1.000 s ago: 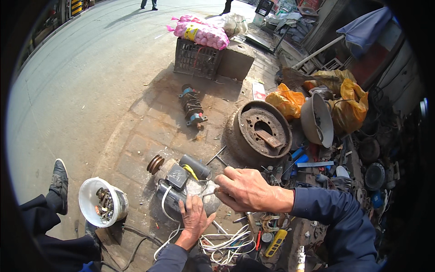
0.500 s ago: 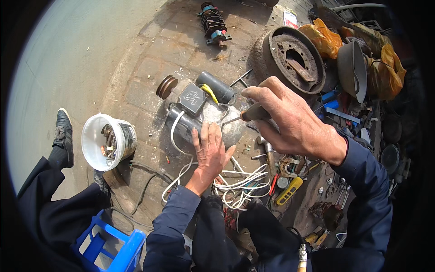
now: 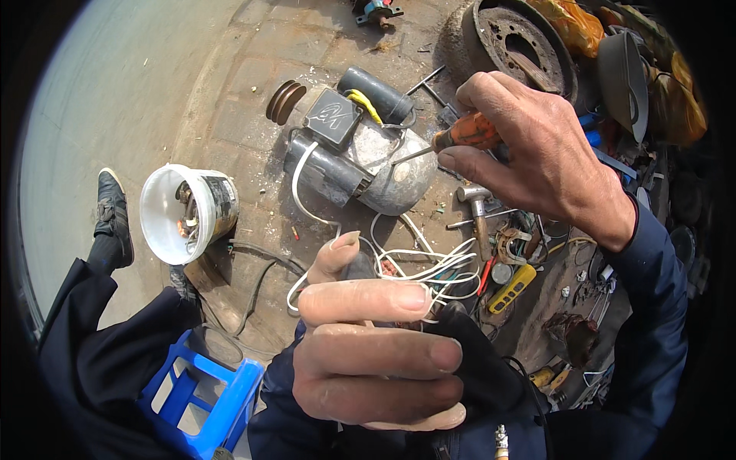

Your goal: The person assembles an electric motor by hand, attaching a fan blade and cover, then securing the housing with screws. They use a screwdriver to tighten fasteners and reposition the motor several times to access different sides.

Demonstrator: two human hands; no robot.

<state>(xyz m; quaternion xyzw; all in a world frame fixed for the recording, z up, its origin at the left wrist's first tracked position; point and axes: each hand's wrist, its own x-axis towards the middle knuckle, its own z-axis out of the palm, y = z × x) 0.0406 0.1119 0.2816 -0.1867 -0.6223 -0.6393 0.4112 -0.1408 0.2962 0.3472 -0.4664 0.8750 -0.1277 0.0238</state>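
Observation:
A grey electric motor (image 3: 402,180) with a black terminal box (image 3: 333,117), a black capacitor cylinder (image 3: 376,93) and a grooved pulley (image 3: 286,103) lies on the ground ahead of me. My right hand (image 3: 537,146) grips the orange handle of a screwdriver (image 3: 469,133). Its thin shaft points left over the motor's rounded end; whether the tip touches cannot be made out. Close to the camera, my left hand (image 3: 368,345) is raised with loosely bent fingers, the top one apart from the others. Nothing shows in it, and part of the palm is hidden.
A white bucket (image 3: 152,217) with metal scraps stands left, above a blue plastic stool (image 3: 241,391). Another person's shoe (image 3: 112,205) is at the far left. Coiled white cable (image 3: 452,264), a hammer (image 3: 477,211) and a yellow tool (image 3: 512,289) lie nearby. A rusty wheel rim (image 3: 563,65) sits upper right.
My left hand has left the motor and come up close to the camera. My right hand has drawn slightly up and right, with the screwdriver still in it. The view has shifted.

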